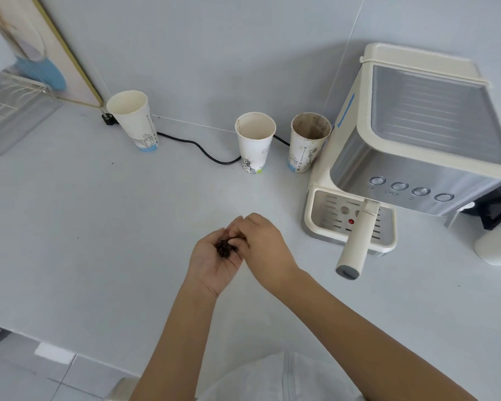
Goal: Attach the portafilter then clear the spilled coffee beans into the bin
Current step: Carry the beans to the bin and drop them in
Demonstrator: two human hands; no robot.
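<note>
Coffee beans (224, 248) lie heaped in the cupped palm of the left hand (214, 261), fingers curled loosely upward around them, just left of the espresso machine (411, 157). The right hand (262, 243) presses against the left, its fingertips pinched together over the pile, touching the beans. A portafilter (357, 241) sits locked under the machine, its cream handle jutting out above the drip tray (324, 224). Three paper cups (255, 140) left of the machine carry line drawings; their small print is unreadable.
</note>
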